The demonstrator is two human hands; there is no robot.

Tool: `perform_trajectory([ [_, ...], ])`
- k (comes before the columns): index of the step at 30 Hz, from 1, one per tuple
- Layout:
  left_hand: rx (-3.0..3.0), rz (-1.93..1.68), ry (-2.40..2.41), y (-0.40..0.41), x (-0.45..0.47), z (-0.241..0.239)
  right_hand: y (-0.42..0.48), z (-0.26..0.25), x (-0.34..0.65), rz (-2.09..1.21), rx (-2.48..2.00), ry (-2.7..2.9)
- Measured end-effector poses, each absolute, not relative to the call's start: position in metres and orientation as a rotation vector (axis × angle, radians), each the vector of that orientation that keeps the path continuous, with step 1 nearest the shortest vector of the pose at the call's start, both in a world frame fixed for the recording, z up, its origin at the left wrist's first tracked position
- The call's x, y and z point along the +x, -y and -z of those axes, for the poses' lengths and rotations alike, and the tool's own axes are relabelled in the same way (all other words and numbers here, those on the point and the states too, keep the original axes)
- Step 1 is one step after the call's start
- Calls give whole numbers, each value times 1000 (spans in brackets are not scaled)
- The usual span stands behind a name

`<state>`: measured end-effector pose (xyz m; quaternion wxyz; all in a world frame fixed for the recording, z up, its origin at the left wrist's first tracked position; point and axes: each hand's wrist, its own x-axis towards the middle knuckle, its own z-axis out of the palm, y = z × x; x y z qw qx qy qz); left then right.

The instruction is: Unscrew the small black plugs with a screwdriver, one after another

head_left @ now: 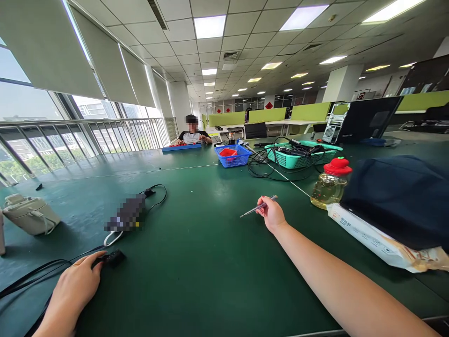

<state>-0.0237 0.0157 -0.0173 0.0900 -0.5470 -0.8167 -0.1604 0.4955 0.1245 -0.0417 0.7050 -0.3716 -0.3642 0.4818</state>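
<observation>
A thin screwdriver [258, 206] is pinched in the right hand [271, 214] fingers over the mid green tabletop [196, 252], while a small black plug [112, 258] near left is gripped by the left hand [75, 285].

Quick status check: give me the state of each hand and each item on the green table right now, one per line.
Right hand: raised over the table, pinching a thin screwdriver.
Left hand: resting on the table, fingers on a small black plug.
Black cable: slack, trailing left.
Bottle: upright, red cap on.
Blue basket: upright, red item inside.
Teal basket: holding tangled cables.
Laptop: open, screen dark.
</observation>
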Motion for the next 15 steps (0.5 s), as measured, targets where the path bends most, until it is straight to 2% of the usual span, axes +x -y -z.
perform_trajectory([
  [3, -1562, 560, 2368, -11, -14, 11, -124, 42, 496, -1074, -833, 815],
  [6, -1731, 701, 2048, -12, -7, 14, -124, 43, 497, -1078, -836, 816],
  [10, -2034, 578, 1699, -24, -6, 30, -124, 44, 497, -1086, -840, 825],
  [15, -2058, 481, 1672, -32, -15, 41, -122, 43, 496, -1090, -843, 855],
])
